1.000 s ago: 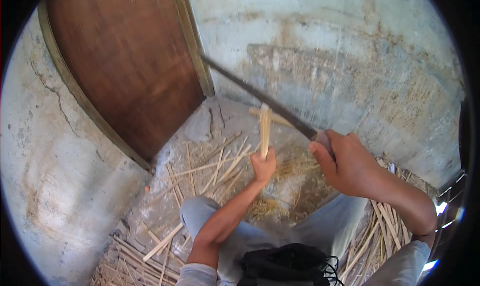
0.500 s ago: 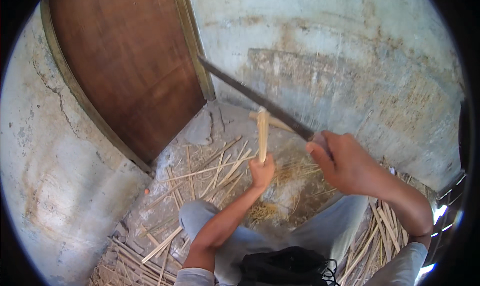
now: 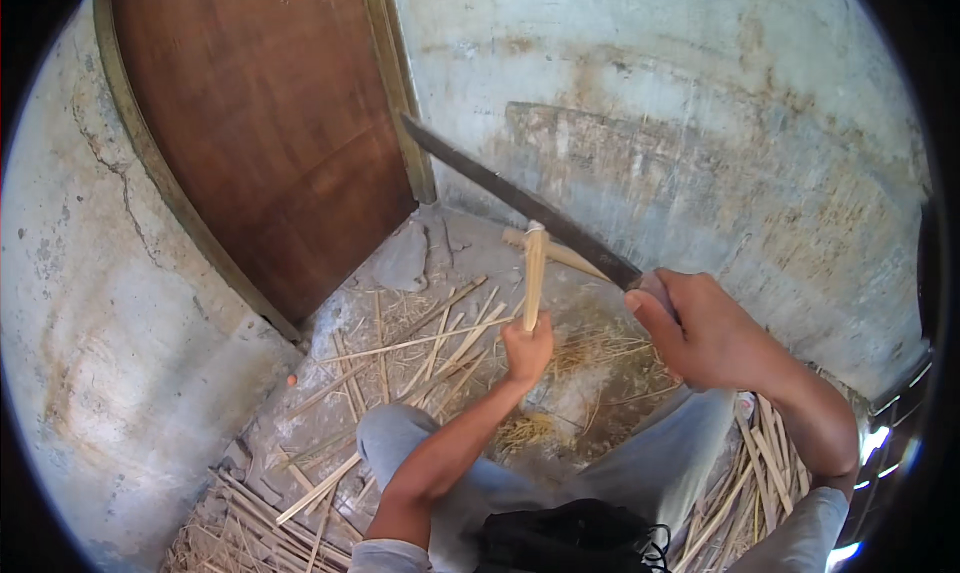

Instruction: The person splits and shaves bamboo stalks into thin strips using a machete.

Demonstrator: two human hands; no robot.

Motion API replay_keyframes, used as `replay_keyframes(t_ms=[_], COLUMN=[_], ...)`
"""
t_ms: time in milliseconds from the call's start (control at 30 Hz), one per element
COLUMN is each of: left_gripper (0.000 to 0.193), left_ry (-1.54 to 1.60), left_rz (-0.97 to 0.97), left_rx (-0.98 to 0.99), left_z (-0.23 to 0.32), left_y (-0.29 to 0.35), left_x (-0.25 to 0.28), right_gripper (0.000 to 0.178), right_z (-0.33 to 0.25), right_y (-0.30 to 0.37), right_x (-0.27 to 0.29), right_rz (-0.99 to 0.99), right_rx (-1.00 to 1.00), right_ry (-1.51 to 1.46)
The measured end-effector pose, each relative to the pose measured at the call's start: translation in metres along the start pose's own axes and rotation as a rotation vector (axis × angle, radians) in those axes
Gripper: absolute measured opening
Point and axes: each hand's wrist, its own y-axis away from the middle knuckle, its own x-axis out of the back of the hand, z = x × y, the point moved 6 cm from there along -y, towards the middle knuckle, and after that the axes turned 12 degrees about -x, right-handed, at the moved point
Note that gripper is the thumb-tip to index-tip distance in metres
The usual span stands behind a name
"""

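Note:
My left hand (image 3: 528,351) is closed round the lower end of a pale split bamboo piece (image 3: 535,281), holding it upright above the floor. In my right hand (image 3: 708,331) I grip the handle of a machete (image 3: 500,186). Its long dark blade slants up to the left and crosses by the top end of the bamboo. Whether the edge touches that end, I cannot tell. Behind the blade, a thicker round stick (image 3: 565,255) is partly hidden.
Split bamboo strips (image 3: 440,348) are scattered over the floor in front of my left knee. Piles of strips lie at the lower left (image 3: 265,523) and beside my right leg (image 3: 765,463). A brown door (image 3: 270,123) and a stained wall (image 3: 660,163) stand ahead. A black bag (image 3: 565,538) rests at my lap.
The view has shifted slightly. Both hands keep their grips, and the machete stays across the top of the bamboo in nearly the same position.

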Motion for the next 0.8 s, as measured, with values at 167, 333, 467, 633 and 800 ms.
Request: replay_keyframes(t_ms=[167, 333, 467, 633, 800], left_gripper=[0.032, 0.031, 0.031, 0.035, 0.036], left_ry=[0.047, 0.084, 0.104, 0.203, 0.131], left_rz=[-0.01, -0.001, -0.038, -0.044, -0.016], left_rx=[0.111, 0.06, 0.125, 0.238, 0.211], left_z=[0.047, 0.031, -0.002, 0.057, 0.046], left_y=[-0.01, -0.001, -0.001, -0.001, -0.007], left_x=[-0.004, -0.003, 0.0, -0.016, -0.004], right_gripper=[0.035, 0.036, 0.034, 0.036, 0.039], right_z=[-0.035, -0.007, 0.001, -0.019, -0.019], right_y=[0.018, 0.019, 0.005, 0.021, 0.023], right_x=[0.039, 0.009, -0.013, 0.026, 0.03], right_rz=[-0.01, 0.026, 0.006, 0.025, -0.005], right_rx=[-0.096, -0.077, 0.098, -0.032, -0.121], right_ry=[-0.094, -0.05, 0.006, -0.095, -0.191])
